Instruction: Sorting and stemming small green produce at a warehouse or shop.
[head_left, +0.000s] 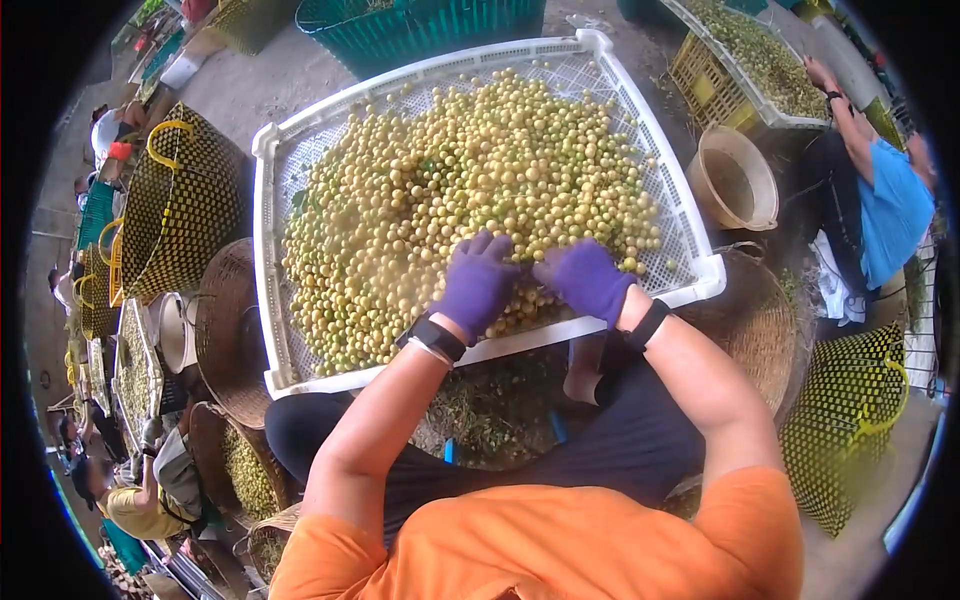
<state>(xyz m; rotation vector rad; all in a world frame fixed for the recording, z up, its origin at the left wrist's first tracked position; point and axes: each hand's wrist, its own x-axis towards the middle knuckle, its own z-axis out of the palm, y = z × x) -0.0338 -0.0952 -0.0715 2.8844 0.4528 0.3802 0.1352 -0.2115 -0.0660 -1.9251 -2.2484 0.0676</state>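
A white plastic mesh tray (694, 217) lies before me, its near edge above my knees. Small round yellow-green fruits (517, 165) cover most of its mesh floor, with a few bits of leaf among them. My left hand (477, 283), in a purple glove, rests palm down on the fruits near the tray's front edge, its fingers loosely apart. Close to its right, my right hand (589, 281), also in a purple glove, touches the fruits with curled fingers. The right fingertips are hidden, so I cannot tell whether they pinch anything.
Woven baskets (184, 206) and a wicker basket (232, 330) stand left; a beige bucket (731, 180), another wicker basket (750, 330) and a yellow-black basket (844, 420) are right. A green crate (427, 34) is beyond. People work at fruit trays on both sides.
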